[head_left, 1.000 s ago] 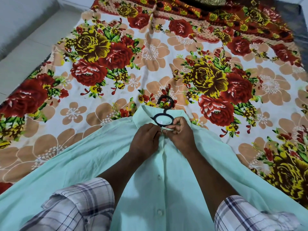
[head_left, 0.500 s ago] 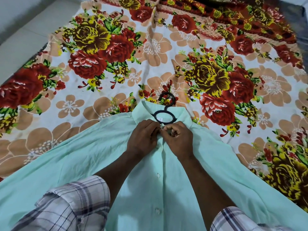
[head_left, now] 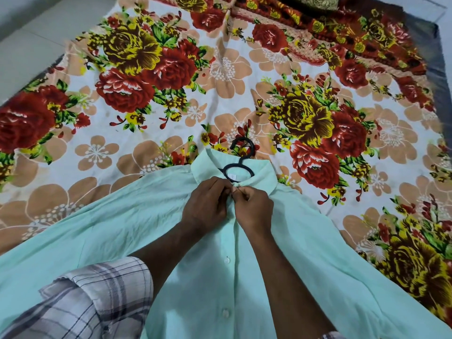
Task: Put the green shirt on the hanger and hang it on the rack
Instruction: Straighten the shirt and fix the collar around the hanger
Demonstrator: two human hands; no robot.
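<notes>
Green shirt (head_left: 117,231) lay flat and front-up on the floral bedsheet (head_left: 220,69), collar (head_left: 205,165) at the far end, body and sleeves spread toward the near edge. It covered most of the near half of the view.

Black hanger (head_left: 242,160) sat inside the neck opening. Its hook stuck out past the collar onto the sheet; its shoulders were hidden under the fabric. A small white label (head_left: 232,176) showed inside the neck ring.

Left hand (head_left: 208,204) and right hand (head_left: 254,209) met at the top of the front placket, just below the collar, knuckles touching. Both had fingers curled, pinching the shirt's front edges at that spot. Whether a button was between the fingertips could not be told.

Two white buttons (head_left: 227,260) showed lower on the placket, nearer the wearer, between the forearms.

Rolled plaid sleeve (head_left: 93,294) on the left arm lay over the shirt at the near left. A dark red patterned cloth (head_left: 342,28) lay across the far right of the sheet. Pale floor (head_left: 29,40) was visible at the far left.
</notes>
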